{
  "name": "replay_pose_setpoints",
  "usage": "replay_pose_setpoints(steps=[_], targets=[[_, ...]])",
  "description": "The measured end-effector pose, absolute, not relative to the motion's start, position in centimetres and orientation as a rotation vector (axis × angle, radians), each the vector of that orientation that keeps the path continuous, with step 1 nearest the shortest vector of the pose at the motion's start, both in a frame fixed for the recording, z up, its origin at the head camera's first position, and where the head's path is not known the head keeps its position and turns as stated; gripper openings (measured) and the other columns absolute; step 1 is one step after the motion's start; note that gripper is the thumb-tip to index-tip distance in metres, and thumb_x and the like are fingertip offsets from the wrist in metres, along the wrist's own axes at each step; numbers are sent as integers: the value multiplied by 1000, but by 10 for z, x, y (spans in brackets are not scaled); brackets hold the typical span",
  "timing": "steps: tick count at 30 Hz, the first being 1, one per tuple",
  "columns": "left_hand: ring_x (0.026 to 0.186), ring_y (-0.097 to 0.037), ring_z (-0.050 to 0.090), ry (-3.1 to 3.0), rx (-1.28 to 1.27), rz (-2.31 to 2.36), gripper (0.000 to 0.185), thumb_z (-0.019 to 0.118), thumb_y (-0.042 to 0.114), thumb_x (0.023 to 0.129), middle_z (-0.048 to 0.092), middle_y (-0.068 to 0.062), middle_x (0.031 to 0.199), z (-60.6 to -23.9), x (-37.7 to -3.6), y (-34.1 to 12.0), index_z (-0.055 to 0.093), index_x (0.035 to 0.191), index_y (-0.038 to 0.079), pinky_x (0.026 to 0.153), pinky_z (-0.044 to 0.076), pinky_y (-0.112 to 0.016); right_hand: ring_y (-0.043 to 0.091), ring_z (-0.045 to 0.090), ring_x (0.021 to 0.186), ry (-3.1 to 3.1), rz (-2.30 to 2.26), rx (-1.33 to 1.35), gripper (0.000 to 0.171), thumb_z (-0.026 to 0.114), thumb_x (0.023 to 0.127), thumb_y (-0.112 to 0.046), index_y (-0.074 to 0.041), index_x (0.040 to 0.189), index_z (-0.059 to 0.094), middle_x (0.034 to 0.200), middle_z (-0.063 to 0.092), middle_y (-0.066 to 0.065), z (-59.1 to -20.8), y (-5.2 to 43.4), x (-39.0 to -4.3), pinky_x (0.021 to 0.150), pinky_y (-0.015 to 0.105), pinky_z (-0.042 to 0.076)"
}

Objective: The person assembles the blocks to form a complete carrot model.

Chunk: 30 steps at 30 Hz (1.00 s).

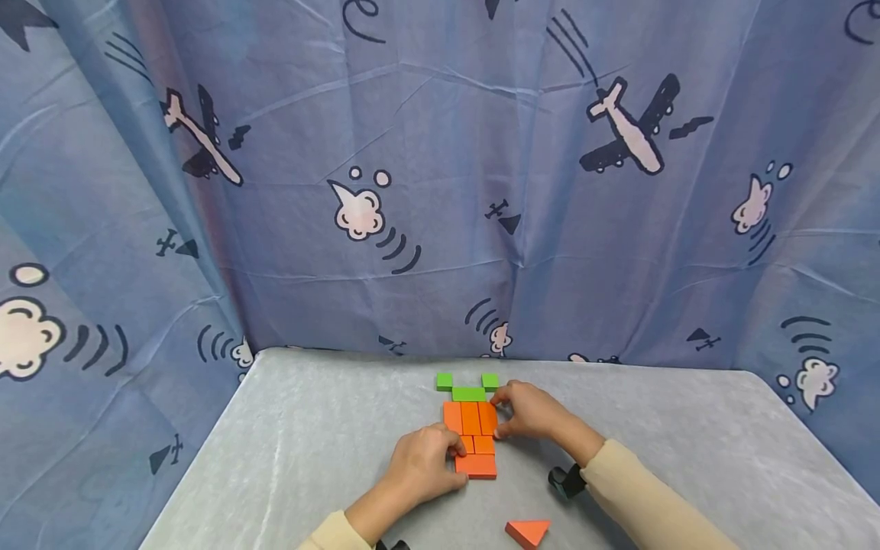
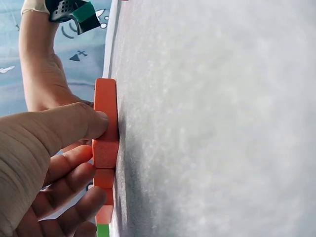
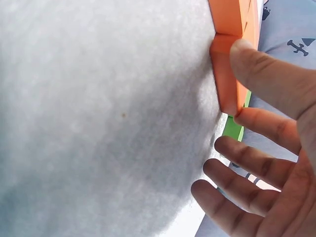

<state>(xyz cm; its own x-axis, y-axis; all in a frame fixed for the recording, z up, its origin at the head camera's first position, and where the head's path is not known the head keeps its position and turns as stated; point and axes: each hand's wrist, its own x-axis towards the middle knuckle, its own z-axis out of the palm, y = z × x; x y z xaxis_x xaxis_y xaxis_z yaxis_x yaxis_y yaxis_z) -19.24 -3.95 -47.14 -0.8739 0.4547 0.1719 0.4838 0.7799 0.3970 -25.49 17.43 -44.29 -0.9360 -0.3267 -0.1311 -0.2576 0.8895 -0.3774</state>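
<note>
Flat orange blocks lie together on the table, with green blocks at their far end. My left hand (image 1: 422, 464) holds the nearest wide orange block (image 1: 479, 467) at its left end; the thumb presses its near face in the left wrist view. At the right edge of the group, my right hand (image 1: 532, 412) pinches an upright orange block (image 1: 487, 418), thumb at the near end and index finger at the far end. The other fingers of the right hand (image 3: 276, 182) are spread beside it. Two small orange blocks (image 1: 484, 444) sit between these pieces.
A wide green block (image 1: 469, 394) tops the orange group, with small green blocks (image 1: 444, 381) beyond its two corners. An orange triangular block (image 1: 528, 532) lies apart near the front of the grey table (image 1: 309, 428). A patterned blue curtain (image 1: 440, 191) hangs behind.
</note>
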Motion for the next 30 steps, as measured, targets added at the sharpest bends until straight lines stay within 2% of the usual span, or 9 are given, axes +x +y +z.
replay_pose_setpoints(steps=[7,14,21,30], targets=[[64,4,46,-2912,-799,-727,22,81,35,66,56,16,76,-469,-189,-42,71,81,25,55,39,-18,16,58,86,2866,-537,-436,45,90,63,-24,-10,103,72,97,66,4,-444,174,-257,84,40,52],[64,6,46,-2930,-880,-958,20,79,40,71,58,16,77,-461,-170,-43,70,82,25,57,40,-17,17,58,85,2869,-545,-450,45,89,64,-23,-10,103,72,96,66,4,-444,175,-256,83,40,52],[67,8,49,-2961,-988,-1211,23,78,41,73,59,19,81,-457,-152,-27,71,92,29,60,41,-14,15,54,80,2877,-524,-464,45,89,64,-24,-11,103,72,92,65,4,-446,175,-257,77,37,50],[67,10,46,-2918,-1080,-1159,25,79,43,73,57,22,83,-461,-140,-1,70,93,30,58,40,-11,16,56,82,2892,-529,-489,44,89,63,-24,-10,102,73,93,66,5,-446,175,-256,76,37,50]])
